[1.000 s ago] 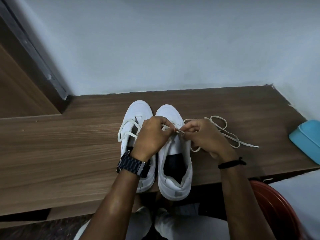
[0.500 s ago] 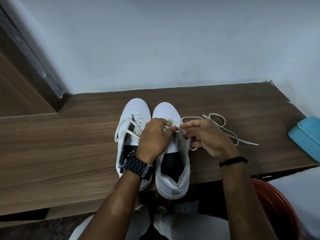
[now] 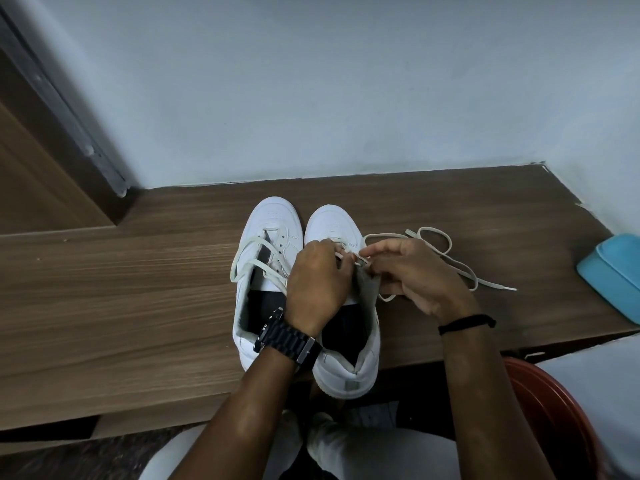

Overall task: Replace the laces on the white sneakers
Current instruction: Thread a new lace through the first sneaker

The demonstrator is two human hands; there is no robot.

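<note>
Now the right hand point(image 3: 412, 275) has tipped the right sneaker point(image 3: 343, 306) outward; both it and the left hand point(image 3: 317, 282) seemingly pinch the lace point(image 3: 446, 261), threading continues

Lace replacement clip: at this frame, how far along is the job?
Early. The left sneaker carries only a few loose lace crossings. In hand: both hands, left hand and right hand, pinch the lace at the right sneaker's eyelets. Left: most of that lace trails on the wooden bench; neither shoe is tied.
</note>
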